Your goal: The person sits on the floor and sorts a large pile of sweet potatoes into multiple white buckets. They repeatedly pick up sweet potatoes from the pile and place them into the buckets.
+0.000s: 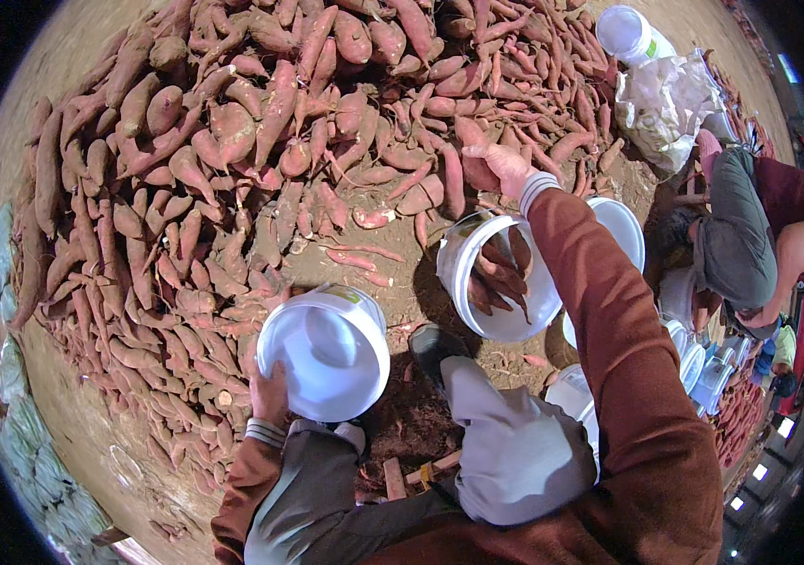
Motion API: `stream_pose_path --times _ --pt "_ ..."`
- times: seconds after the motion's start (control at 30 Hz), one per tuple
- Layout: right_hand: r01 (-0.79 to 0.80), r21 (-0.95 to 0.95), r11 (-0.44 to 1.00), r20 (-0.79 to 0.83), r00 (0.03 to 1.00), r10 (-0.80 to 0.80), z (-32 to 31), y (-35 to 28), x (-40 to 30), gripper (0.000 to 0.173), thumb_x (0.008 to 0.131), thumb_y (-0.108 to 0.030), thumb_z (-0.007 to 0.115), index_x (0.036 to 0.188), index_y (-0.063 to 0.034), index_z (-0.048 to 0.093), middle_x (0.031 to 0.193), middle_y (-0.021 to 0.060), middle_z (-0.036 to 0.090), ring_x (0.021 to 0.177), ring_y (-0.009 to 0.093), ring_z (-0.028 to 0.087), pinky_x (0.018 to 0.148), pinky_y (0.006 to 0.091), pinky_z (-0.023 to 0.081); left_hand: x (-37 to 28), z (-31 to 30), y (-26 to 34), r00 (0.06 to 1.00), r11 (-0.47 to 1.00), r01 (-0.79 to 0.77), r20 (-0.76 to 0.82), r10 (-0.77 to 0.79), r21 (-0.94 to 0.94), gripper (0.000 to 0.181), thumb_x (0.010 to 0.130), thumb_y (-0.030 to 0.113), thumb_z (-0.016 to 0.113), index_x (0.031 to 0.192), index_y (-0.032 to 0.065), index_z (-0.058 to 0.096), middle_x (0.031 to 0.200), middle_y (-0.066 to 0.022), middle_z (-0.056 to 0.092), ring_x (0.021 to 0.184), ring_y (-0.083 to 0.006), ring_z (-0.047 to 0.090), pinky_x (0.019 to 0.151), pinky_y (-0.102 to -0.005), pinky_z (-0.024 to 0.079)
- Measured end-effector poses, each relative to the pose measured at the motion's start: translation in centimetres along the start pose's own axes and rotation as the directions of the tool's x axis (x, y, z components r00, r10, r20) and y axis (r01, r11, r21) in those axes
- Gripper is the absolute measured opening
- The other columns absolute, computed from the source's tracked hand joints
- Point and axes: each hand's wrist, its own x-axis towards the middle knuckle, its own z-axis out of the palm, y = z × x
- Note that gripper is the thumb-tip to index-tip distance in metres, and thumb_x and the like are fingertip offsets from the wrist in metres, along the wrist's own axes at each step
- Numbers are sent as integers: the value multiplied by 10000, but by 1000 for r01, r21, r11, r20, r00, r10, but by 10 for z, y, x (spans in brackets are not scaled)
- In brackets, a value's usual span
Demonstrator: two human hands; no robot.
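My left hand (270, 393) grips the rim of a white plastic bucket (366, 353), with the thumb over the edge. The bucket tilts toward me, and its bare inner wall and bottom show. Farther forward, at the near edge of a large heap of sweet potatoes (232, 134), my right hand (508, 168) has its fingers around a reddish sweet potato (477, 174). Below that arm stands a second white bucket (515, 326) with several long sweet potatoes (497, 272) inside; my sleeve overlaps its right rim.
More white buckets (617, 226) stand beyond my right arm. A person (741, 233) sits at the right, near a white sack (667, 106) and a bucket lying tilted (631, 35). Loose thin roots (352, 261) lie on the dirt floor. Greenish plastic bags (48, 480) line the left side.
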Motion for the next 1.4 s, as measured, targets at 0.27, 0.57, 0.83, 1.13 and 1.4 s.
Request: stream_pose_path --times 0.27,0.57,0.83,1.13,1.4 --pt "234 55 971 364 900 -238 82 -36 -90 501 819 -159 766 1239 -2 543 1086 97 646 1002 197 639 911 335 514 -23 14 78 995 993 -97 32 95 61 382 947 196 558 1251 -35 561 1094 -200 625 961 -299 609 848 -403 482" --pt "594 -422 685 633 734 -246 182 -4 -175 381 806 -277 790 1067 -27 669 996 110 712 913 200 682 844 333 531 -12 13 103 976 972 -217 16 216 90 261 969 118 543 1174 -33 599 1018 -124 636 901 -204 594 794 -337 484" --pt "505 -861 -63 488 783 -386 44 -33 -56 317 860 -282 691 1086 -61 674 1043 173 691 981 376 657 827 424 539 -16 25 79 963 846 -260 64 261 466 347 936 128 536 1251 -16 552 1087 -271 631 1012 -462 585 894 -501 459" --pt "227 -924 -308 226 973 42 -3 11 8 331 865 -286 645 1178 -197 708 1217 135 666 1207 322 585 990 799 165 -8 23 82 986 912 -164 73 147 375 359 941 144 538 1269 -1 555 1012 -247 658 927 -417 641 811 -464 496" --pt "505 -860 69 356 692 -629 -45 -35 -127 257 891 -149 641 1106 -15 596 1047 183 604 997 381 602 862 463 475 -13 19 85 977 952 -211 73 200 223 268 984 190 537 1069 -49 625 887 -173 647 819 -309 607 759 -412 478"
